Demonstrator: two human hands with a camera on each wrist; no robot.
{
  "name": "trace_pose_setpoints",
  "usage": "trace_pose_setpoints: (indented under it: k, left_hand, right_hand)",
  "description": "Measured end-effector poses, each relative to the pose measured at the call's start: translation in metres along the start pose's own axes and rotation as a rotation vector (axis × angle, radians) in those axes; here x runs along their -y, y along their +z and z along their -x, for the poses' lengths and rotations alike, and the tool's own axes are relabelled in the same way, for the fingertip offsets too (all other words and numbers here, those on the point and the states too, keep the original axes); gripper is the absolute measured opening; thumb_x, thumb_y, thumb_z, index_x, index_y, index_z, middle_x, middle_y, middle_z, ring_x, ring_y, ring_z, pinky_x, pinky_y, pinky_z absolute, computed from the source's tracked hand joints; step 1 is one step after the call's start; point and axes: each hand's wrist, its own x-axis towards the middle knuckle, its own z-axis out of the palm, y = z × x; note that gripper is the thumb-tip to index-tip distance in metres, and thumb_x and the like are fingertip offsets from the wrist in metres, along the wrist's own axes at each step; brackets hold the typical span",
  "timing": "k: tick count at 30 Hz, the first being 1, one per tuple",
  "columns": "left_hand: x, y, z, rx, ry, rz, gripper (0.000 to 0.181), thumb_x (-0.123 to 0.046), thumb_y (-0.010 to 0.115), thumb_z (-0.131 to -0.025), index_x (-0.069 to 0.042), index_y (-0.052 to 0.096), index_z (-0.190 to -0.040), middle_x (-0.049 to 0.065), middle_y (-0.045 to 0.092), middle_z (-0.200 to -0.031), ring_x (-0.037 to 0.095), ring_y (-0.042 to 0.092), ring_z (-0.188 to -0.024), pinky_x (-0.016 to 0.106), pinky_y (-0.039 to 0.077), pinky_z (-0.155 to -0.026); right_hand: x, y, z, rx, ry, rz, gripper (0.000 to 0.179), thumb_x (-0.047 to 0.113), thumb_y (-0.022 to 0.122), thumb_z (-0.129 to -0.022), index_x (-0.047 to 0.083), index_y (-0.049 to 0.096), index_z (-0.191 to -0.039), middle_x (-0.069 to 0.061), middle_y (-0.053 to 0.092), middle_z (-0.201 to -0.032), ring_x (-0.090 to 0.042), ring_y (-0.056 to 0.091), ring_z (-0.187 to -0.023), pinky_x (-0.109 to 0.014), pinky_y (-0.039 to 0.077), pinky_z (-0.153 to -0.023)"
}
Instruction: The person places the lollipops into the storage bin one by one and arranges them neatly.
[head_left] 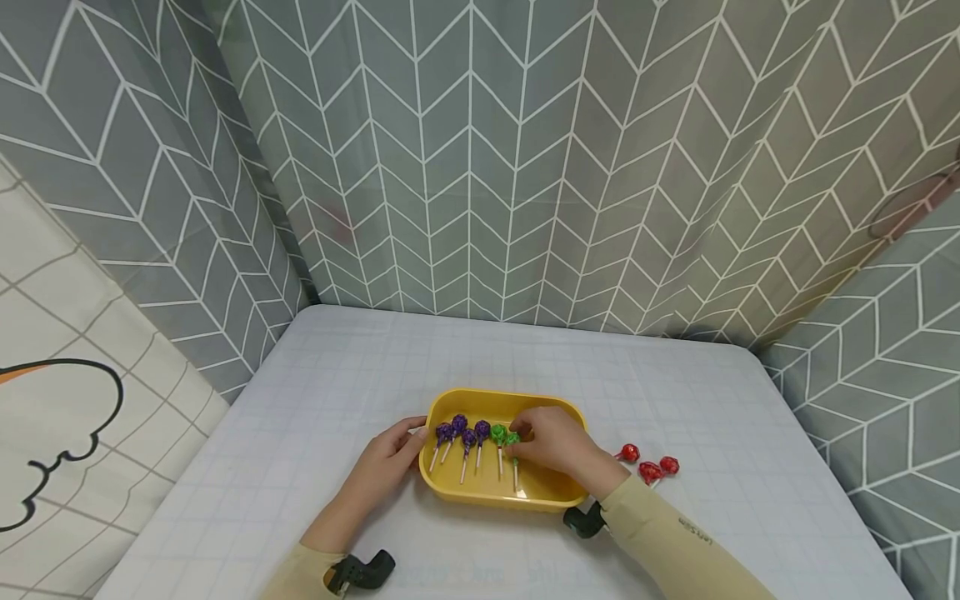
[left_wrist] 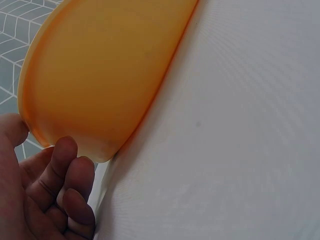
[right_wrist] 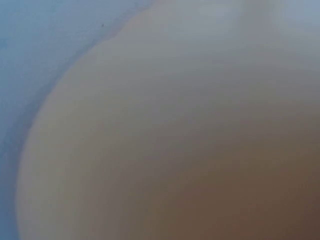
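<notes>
1. The left hand [head_left: 386, 462] grips the end of the yellow tray [head_left: 551, 493] on its own side; the left wrist view shows its thumb at the rim, with the other fingers loosely bent by the outer wall.
2. The right hand [head_left: 551, 442] reaches in over the tray, thumb and forefinger pinching the head of the nearer green lollipop [head_left: 513, 438], whose stick points back toward the person.
3. The tray sits on the table [head_left: 360, 350] between the hands, its far right part partly covered by the right hand.
4. Just left of the pinching fingertips lies the other green lollipop [head_left: 498, 433], also inside the tray.
5. Four purple lollipops [head_left: 482, 430] lie between the hands, in the tray's half toward the left hand, sticks toward the person.
6. Three red lollipops [head_left: 650, 472] lie on the table outside the tray, to the right of the right hand and just beyond its forearm.
7. Tan sleeves [head_left: 667, 533] cover both forearms, and a dark device [head_left: 363, 572] sits at the left wrist.
8. Ahead of both hands, beyond the table, hangs a grey patterned curtain [head_left: 487, 167].
</notes>
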Motion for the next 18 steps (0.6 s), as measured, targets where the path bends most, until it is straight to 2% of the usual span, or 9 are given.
trace_pose_setpoints:
  k: [18]
  left_hand:
    - [-0.0005, -0.0002, -0.0007, 0.0, 0.0, 0.007, 0.039, -0.051, 0.047, -0.089, -0.031, 0.054, -0.121, -0.003, 0.062, -0.077, 0.015, 0.058, -0.068, 0.03, 0.047, -0.063]
  right_hand:
    - [0.0001, -0.0018, -0.0006, 0.008, 0.009, -0.01, 0.042, 0.045, 0.072, -0.072, 0.014, 0.067, -0.1, 0.006, 0.064, -0.088, -0.007, 0.055, -0.075, -0.028, 0.047, -0.069]
